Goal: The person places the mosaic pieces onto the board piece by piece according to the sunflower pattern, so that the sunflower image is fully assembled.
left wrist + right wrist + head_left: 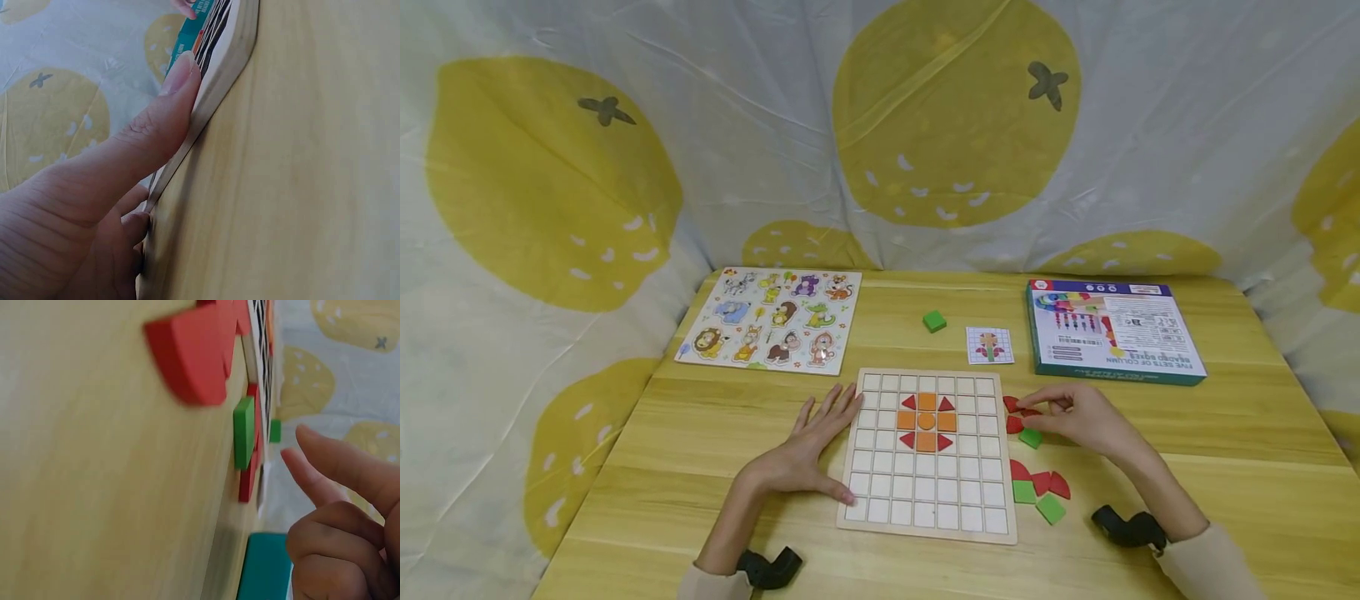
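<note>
A wooden grid board (940, 535) lies in the middle of the table. Orange squares (927, 442) surround an orange circle (927, 421) on it, with red triangles (945, 442) at the corners. My left hand (801, 454) is spread along the board's left side, its thumb (156, 122) touching the edge. Right of the board, my right hand (1084, 417) hovers over red quarter-circle pieces (1014, 425) and a green square (1032, 437). Its thumb and index finger are extended and apart, with nothing visible between them; the other fingers are bent.
Nearer me lie more red pieces (1060, 485) and green squares (1051, 509). Behind the board are a single green square (934, 321) and a pattern card (989, 345). An animal puzzle (760, 321) lies back left, a boxed toy (1120, 333) back right. Patterned cloth (955, 108) hangs behind.
</note>
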Action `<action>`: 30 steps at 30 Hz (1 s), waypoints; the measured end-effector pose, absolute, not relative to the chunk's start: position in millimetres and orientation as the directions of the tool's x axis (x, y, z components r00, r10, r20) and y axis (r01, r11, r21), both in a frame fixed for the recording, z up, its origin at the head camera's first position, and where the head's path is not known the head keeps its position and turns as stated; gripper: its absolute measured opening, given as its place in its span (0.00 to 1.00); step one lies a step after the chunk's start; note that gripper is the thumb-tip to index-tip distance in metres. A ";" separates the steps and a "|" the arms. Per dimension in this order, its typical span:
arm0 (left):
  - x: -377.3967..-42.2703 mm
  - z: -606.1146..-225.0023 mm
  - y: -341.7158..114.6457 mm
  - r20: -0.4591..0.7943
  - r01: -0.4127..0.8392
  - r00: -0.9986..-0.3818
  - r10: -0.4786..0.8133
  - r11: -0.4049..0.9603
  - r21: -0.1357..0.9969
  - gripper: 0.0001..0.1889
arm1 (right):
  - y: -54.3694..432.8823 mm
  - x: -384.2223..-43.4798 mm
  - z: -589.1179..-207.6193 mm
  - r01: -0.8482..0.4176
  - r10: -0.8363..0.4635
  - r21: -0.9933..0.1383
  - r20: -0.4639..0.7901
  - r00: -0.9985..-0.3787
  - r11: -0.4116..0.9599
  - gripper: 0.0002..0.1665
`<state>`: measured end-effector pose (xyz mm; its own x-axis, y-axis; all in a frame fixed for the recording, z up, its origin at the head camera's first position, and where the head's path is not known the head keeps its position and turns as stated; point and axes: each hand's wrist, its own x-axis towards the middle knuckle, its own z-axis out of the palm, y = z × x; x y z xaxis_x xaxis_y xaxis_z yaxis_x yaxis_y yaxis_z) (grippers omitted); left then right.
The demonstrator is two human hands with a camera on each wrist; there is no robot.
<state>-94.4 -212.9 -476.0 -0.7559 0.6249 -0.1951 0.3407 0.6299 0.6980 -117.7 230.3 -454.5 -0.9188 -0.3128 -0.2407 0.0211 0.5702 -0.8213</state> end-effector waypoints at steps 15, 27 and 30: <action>-95.2 -475.7 -213.2 -0.190 0.356 -0.750 0.633 0.629 0.691 0.71 | 240.4 -115.5 -457.5 0.049 -0.391 -0.818 -0.326 -0.860 0.574 0.19; -95.9 -475.6 -211.7 -0.170 0.381 -0.743 0.647 0.618 0.688 0.67 | 247.0 -115.8 -456.5 0.014 -0.379 -0.791 -0.309 -0.872 0.612 0.17; -96.1 -475.3 -211.7 -0.171 0.383 -0.743 0.647 0.621 0.684 0.67 | 248.1 -116.4 -457.0 0.021 -0.381 -0.787 -0.321 -0.867 0.616 0.18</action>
